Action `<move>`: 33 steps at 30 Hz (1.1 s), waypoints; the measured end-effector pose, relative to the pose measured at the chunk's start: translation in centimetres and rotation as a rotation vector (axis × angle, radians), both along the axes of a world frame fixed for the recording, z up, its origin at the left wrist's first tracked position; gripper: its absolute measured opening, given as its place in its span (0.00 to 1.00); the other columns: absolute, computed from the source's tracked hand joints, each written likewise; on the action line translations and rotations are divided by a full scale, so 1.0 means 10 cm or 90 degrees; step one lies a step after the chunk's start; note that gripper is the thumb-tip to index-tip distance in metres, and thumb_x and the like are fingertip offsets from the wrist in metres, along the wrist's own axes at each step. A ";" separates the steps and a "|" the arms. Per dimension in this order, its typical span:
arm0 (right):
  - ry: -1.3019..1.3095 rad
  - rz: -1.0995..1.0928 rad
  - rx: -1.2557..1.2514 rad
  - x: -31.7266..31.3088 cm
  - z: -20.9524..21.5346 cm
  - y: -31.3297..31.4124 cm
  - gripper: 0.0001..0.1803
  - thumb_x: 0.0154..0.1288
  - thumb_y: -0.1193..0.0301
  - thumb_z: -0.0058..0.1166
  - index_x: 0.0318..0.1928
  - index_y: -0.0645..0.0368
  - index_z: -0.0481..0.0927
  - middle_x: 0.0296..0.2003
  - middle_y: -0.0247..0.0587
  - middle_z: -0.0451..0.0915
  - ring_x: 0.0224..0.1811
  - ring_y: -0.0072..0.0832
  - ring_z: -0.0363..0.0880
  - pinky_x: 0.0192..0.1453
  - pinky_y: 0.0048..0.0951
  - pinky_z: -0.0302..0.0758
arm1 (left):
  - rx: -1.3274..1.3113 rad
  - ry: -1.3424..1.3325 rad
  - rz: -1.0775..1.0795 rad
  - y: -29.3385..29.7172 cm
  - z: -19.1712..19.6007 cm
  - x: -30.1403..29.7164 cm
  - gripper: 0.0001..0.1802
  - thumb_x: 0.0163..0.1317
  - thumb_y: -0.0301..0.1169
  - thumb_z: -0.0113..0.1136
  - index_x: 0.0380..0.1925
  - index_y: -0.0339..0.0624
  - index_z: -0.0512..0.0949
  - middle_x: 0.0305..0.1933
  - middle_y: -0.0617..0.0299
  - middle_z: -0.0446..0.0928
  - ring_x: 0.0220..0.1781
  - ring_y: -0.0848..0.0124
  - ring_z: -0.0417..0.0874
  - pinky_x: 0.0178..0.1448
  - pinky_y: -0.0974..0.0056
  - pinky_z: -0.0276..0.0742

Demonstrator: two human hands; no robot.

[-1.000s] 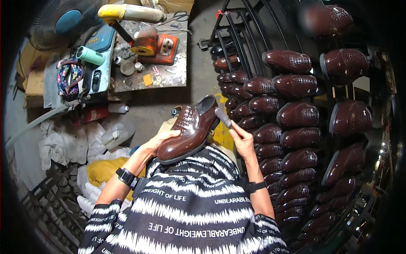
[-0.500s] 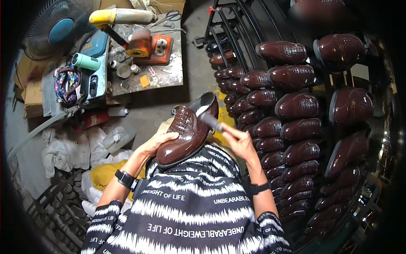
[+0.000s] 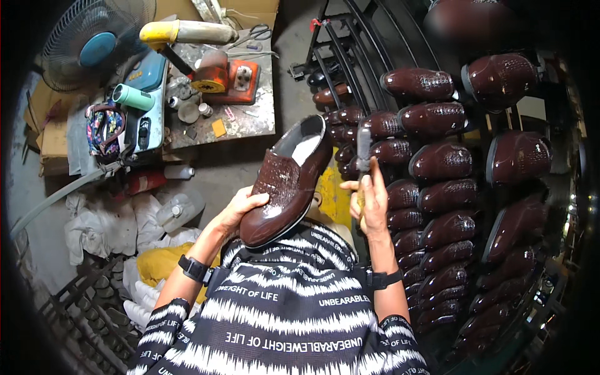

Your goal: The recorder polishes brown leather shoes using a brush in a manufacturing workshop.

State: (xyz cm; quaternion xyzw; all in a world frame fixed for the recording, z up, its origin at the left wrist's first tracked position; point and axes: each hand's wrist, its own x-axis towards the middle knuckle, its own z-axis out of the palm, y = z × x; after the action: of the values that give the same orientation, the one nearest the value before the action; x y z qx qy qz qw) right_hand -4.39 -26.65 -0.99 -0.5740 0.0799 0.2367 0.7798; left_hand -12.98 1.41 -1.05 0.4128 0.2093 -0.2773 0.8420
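Note:
A glossy dark brown slip-on shoe with a textured upper is held above my lap. My left hand is closed on its left side near the toe, the thumb lying on the upper. The shoe's opening faces away from me and shows a pale insole. Off to the right of the shoe, my right hand grips a brush, its grey head pointing away from me and apart from the shoe. My fingers hide most of its handle.
To the right a black rack carries rows of similar brown shoes. At the far left stand a worn workbench with an orange machine, a fan and a green cup. White cloth and a plastic jug lie below.
My right hand has drawn the brush off the shoe's opening edge to the right and turned its head away from me. The shoe has turned so its opening points farther away.

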 end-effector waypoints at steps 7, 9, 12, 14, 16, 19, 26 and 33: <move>0.088 0.118 0.012 0.01 0.51 0.65 0.39 0.50 0.64 0.67 0.59 0.63 0.61 0.47 0.45 0.74 0.22 0.10 0.66 0.23 0.14 0.65 | 0.003 -0.100 0.132 -0.21 -0.02 0.26 0.29 0.60 0.44 0.56 0.55 0.35 0.66 0.54 0.59 0.71 0.53 0.72 0.71 0.59 0.66 0.66; -0.106 0.158 -0.136 0.06 0.53 0.85 0.32 0.47 0.73 0.68 0.52 0.62 0.66 0.43 0.38 0.76 0.38 0.19 0.74 0.43 0.21 0.73 | 0.107 -0.139 0.084 -0.28 0.00 0.28 0.34 0.61 0.48 0.54 0.59 0.37 0.61 0.59 0.57 0.66 0.59 0.68 0.67 0.65 0.63 0.59; -0.114 0.161 -0.131 0.11 0.55 0.91 0.27 0.47 0.76 0.66 0.49 0.64 0.71 0.41 0.37 0.77 0.42 0.23 0.75 0.47 0.24 0.73 | 0.349 -0.070 -0.008 -0.24 0.13 0.31 0.41 0.57 0.40 0.60 0.64 0.38 0.49 0.62 0.55 0.61 0.64 0.66 0.61 0.67 0.62 0.55; -0.195 0.149 -0.147 0.11 0.57 0.89 0.27 0.47 0.77 0.66 0.49 0.64 0.71 0.41 0.38 0.78 0.42 0.23 0.76 0.47 0.25 0.73 | 0.426 -0.336 0.254 -0.22 0.25 0.38 0.46 0.52 0.32 0.65 0.65 0.38 0.47 0.63 0.54 0.58 0.65 0.66 0.59 0.67 0.61 0.56; -0.272 0.141 -0.159 0.12 0.63 0.85 0.27 0.46 0.77 0.65 0.50 0.65 0.72 0.41 0.39 0.79 0.41 0.24 0.77 0.47 0.25 0.74 | 0.604 -0.390 0.382 -0.10 0.42 0.43 0.38 0.50 0.28 0.66 0.60 0.39 0.59 0.61 0.55 0.61 0.62 0.65 0.63 0.65 0.62 0.58; -0.323 0.231 -0.250 0.18 0.79 0.81 0.32 0.46 0.78 0.65 0.54 0.66 0.69 0.43 0.44 0.80 0.44 0.24 0.78 0.49 0.26 0.74 | 0.669 -0.478 0.202 0.11 0.67 0.46 0.17 0.56 0.24 0.59 0.47 0.34 0.73 0.47 0.59 0.75 0.53 0.69 0.73 0.59 0.66 0.66; -0.306 0.472 -0.271 0.34 0.91 0.59 0.35 0.44 0.72 0.67 0.56 0.63 0.69 0.41 0.46 0.80 0.44 0.19 0.77 0.51 0.24 0.72 | 0.189 -0.162 -0.080 0.01 0.75 0.33 0.15 0.56 0.26 0.62 0.43 0.35 0.76 0.38 0.67 0.77 0.38 0.80 0.74 0.44 0.72 0.72; -0.476 0.263 -0.477 0.14 0.80 0.49 0.24 0.62 0.70 0.51 0.58 0.62 0.68 0.36 0.50 0.76 0.34 0.37 0.78 0.39 0.29 0.73 | 0.303 -0.087 -0.081 -0.09 0.37 0.06 0.12 0.59 0.33 0.58 0.35 0.33 0.77 0.26 0.72 0.71 0.27 0.85 0.66 0.27 0.74 0.63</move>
State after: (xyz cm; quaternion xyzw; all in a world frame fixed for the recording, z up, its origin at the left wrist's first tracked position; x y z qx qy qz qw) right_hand -3.04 -21.72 7.02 -0.8601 -0.2369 0.1207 0.4354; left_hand -12.38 0.50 2.65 0.6291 0.1849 -0.2439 0.7145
